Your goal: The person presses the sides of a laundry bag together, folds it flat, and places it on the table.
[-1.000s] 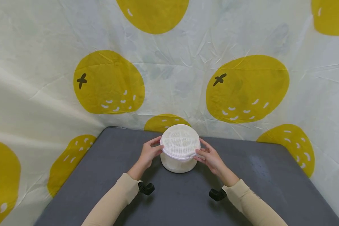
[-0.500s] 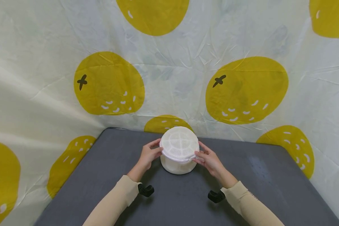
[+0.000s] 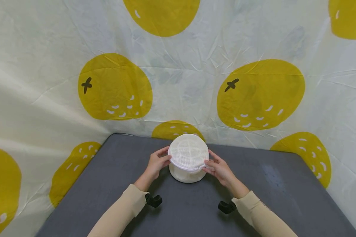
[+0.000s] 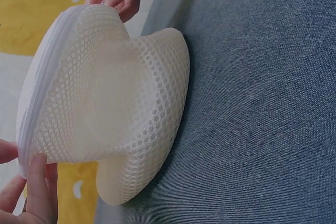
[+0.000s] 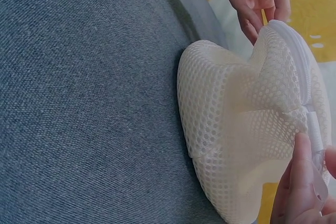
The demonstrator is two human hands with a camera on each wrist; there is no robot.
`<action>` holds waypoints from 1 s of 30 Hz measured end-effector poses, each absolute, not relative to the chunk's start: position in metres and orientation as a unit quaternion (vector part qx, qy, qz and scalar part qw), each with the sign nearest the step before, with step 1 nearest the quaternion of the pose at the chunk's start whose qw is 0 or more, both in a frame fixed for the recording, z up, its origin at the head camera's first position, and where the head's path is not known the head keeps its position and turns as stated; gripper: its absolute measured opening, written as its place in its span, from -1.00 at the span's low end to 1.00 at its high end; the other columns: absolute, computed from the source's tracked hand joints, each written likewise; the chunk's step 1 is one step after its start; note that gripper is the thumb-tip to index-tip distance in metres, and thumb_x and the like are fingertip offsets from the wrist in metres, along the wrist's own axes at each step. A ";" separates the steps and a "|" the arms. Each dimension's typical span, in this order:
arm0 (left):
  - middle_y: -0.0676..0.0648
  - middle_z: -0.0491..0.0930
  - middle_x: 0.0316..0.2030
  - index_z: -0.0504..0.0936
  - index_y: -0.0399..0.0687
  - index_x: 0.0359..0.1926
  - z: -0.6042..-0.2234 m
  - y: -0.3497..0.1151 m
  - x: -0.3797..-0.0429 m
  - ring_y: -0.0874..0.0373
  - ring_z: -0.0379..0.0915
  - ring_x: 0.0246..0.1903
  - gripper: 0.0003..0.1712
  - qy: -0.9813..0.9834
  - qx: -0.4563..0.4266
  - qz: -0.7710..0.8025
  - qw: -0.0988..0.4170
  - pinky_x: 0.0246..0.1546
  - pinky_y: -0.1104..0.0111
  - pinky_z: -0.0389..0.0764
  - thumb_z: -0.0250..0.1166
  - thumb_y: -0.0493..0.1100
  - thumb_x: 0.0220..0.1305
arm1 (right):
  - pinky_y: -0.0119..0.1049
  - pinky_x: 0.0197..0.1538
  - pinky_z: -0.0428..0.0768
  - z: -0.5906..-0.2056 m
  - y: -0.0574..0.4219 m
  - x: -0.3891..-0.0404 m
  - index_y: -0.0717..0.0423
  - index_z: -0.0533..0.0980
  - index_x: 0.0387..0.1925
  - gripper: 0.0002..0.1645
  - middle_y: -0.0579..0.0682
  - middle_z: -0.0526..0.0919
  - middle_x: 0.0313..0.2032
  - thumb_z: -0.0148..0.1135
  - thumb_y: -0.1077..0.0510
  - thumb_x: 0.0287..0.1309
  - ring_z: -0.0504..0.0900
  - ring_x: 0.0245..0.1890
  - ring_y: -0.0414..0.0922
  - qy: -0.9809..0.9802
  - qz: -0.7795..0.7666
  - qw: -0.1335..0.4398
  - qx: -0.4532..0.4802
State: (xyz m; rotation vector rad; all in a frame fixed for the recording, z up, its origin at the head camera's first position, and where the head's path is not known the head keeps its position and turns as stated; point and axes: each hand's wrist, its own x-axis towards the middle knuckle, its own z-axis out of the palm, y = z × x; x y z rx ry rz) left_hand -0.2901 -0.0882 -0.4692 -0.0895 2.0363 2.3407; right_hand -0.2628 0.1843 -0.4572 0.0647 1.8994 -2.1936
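A round white mesh laundry bag (image 3: 188,151) stands at the middle of the table, towards its far side, with its flat zipped top tilted towards me. My left hand (image 3: 157,163) pinches the left edge of that top between thumb and fingers. On the opposite edge, my right hand (image 3: 221,168) pinches the rim close to the zipper end (image 5: 314,129). In the wrist views the soft mesh side wall (image 4: 152,87) sags and folds inward below the rim, while the base rests on the table. The zipper looks closed along the visible front. The bag's far side is hidden.
The dark grey table (image 3: 178,210) spreads around the bag on all sides. Behind it hangs a pale cloth (image 3: 184,92) printed with big yellow fruit shapes, close to the table's back edge. A black wrist camera (image 3: 153,199) sits below each hand.
The bag's top has sunk slightly, and both hands have gone down a little with it. Their hold on the rim looks the same.
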 end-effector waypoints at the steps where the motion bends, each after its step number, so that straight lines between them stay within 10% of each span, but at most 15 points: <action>1: -0.31 0.55 0.14 0.53 -0.37 0.32 -0.470 -0.088 -0.290 0.12 0.62 -0.15 -0.44 0.656 -0.029 0.754 0.019 -0.09 0.21 0.71 0.36 -0.42 0.29 | -0.32 -0.02 0.69 -0.458 0.184 -0.263 0.12 -0.09 0.64 -0.16 0.08 0.54 -0.03 0.04 0.36 0.51 0.70 -0.22 -0.25 0.650 -0.750 0.121 0.022; 30: -0.31 0.55 0.13 0.49 -0.41 0.34 -0.488 -0.087 -0.288 0.13 0.60 -0.18 -0.42 0.665 -0.034 0.746 0.023 -0.13 0.23 0.72 0.33 -0.42 0.30 | -0.30 -0.04 0.70 -0.465 0.182 -0.258 0.20 -0.11 0.63 -0.15 0.05 0.58 -0.13 0.05 0.38 0.49 0.69 -0.26 -0.25 0.654 -0.744 0.136 0.021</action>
